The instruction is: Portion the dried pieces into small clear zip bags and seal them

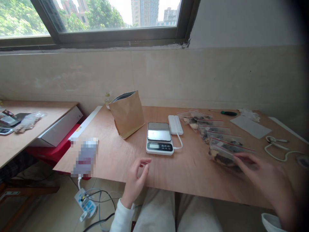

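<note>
My right hand (259,172) pinches the upper edge of the nearest clear zip bag (222,157), which has dark and pale pieces inside. That bag lies at the front of an overlapping row of similar red-striped zip bags (193,120). Loosely curled, with thumb and fingers apart and nothing between them, my left hand (137,178) hovers near the table's front edge. Just beyond it sits a white digital kitchen scale (159,138) with a bare shiny plate. A brown paper pouch (127,114) stands upright with its top open, behind and left of the scale.
A white power bank (175,125) with a cable touches the scale's right side. Farther right are a green-handled screwdriver (229,113), a white sheet (251,126) and a white cord (276,158). A blurred-out phone-like object (85,158) lies left. A power strip (85,203) is below.
</note>
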`<state>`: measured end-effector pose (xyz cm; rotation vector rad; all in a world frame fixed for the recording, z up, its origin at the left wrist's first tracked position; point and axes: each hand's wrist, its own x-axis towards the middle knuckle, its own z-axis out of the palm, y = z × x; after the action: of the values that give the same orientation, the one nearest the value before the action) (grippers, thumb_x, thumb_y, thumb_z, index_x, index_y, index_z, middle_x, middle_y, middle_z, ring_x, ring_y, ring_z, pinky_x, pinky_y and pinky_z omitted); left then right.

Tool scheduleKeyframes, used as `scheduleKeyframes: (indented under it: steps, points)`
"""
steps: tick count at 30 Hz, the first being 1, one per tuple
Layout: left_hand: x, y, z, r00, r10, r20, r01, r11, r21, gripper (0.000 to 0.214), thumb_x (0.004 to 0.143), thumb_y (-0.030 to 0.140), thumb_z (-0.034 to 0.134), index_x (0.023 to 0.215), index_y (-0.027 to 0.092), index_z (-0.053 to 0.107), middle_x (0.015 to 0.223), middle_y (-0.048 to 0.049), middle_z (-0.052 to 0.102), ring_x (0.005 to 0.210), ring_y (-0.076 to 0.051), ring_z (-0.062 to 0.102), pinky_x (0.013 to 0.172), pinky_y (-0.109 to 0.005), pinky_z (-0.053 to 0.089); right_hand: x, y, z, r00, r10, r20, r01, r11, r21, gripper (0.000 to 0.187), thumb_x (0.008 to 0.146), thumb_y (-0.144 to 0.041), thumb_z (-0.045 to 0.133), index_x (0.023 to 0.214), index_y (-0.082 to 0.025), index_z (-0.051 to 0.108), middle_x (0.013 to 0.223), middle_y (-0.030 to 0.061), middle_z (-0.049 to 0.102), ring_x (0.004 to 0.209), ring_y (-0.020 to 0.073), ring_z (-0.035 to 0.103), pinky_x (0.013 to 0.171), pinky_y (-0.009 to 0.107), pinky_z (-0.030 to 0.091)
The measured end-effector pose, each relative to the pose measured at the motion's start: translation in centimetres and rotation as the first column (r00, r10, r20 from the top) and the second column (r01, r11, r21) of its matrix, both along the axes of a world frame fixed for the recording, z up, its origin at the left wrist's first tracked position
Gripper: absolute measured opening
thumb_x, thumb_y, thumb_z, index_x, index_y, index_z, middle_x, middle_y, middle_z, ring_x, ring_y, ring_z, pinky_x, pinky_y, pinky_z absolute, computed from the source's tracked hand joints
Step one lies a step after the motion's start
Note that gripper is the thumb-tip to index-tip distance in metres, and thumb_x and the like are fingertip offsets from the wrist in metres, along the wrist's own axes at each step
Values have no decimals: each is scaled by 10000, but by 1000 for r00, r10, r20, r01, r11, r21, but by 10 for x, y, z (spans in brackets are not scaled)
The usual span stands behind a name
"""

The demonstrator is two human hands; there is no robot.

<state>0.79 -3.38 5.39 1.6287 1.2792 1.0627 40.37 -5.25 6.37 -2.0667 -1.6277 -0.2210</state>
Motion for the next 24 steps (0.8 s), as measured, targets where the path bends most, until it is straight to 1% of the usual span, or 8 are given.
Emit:
scheduleKeyframes:
  steps: [2, 4, 7, 11, 14, 17, 19, 24]
  points:
    - [22, -7, 6, 993, -73, 98, 77, 996, -37, 237, 913, 351, 485, 961, 192, 654, 939, -71, 671, 900, -188, 614, 827, -314, 457, -36, -8, 22, 996, 54, -69, -55, 998, -8, 435, 846, -629, 367, 870, -300, 650, 872, 45, 710, 679, 257, 651, 575, 358, 454]
    - [42, -14, 13, 969, -117, 216, 133, 989, -58, 255, 915, 362, 485, 911, 177, 662, 853, -63, 667, 824, -173, 615, 780, -297, 462, -80, -11, 39, 979, 152, -136, -142, 987, 79, 358, 878, -586, 411, 902, -321, 650, 956, 28, 701, 764, 238, 663, 620, 339, 482]
    - [65, -23, 17, 905, -190, 382, 233, 970, -69, 291, 916, 387, 478, 888, 159, 657, 842, -71, 658, 802, -167, 608, 748, -285, 466, -145, -7, 54, 843, 427, -327, -389, 904, 179, 231, 903, -489, 490, 920, -334, 660, 864, 9, 673, 710, 180, 644, 620, 301, 513]
    - [72, -30, 13, 840, -146, 522, 223, 971, -88, 318, 921, 417, 456, 999, 153, 616, 942, -75, 646, 823, -164, 599, 746, -287, 475, -202, 1, 60, 682, 547, -485, -457, 837, 302, 188, 911, -357, 542, 915, -262, 705, 813, 23, 595, 689, 133, 621, 597, 233, 510]
    - [65, -28, 7, 815, 5, 580, 106, 982, -158, 373, 929, 431, 429, 1161, 170, 559, 1100, -81, 632, 981, -190, 596, 852, -314, 471, -221, 1, 58, 542, 590, -598, -555, 786, 272, 172, 905, -278, 562, 986, -229, 706, 871, 30, 587, 768, 123, 624, 674, 207, 516]
    - [57, -25, 2, 813, 115, 571, -3, 981, -192, 411, 910, 467, 453, 1160, 163, 572, 1152, -85, 627, 1108, -217, 560, 973, -344, 419, -225, 0, 54, 456, 616, -643, -665, 715, 213, 230, 927, -203, 509, 1073, -234, 683, 940, 35, 587, 879, 128, 620, 780, 217, 510]
    - [54, -24, 1, 835, 150, 529, -49, 978, -201, 426, 905, 488, 453, 1136, 157, 590, 1135, -85, 640, 1110, -221, 564, 989, -352, 408, -225, 0, 51, 441, 615, -654, -692, 697, 189, 252, 928, -170, 493, 1096, -236, 669, 975, 35, 586, 919, 129, 613, 817, 224, 500]
    - [48, -23, 3, 901, 168, 399, -113, 981, -156, 453, 927, 507, 381, 1094, 159, 617, 1077, -87, 667, 1027, -208, 604, 913, -337, 454, -224, 1, 43, 458, 613, -644, -677, 710, 194, 187, 888, -155, 561, 1038, -212, 655, 968, 28, 584, 889, 132, 605, 797, 229, 491]
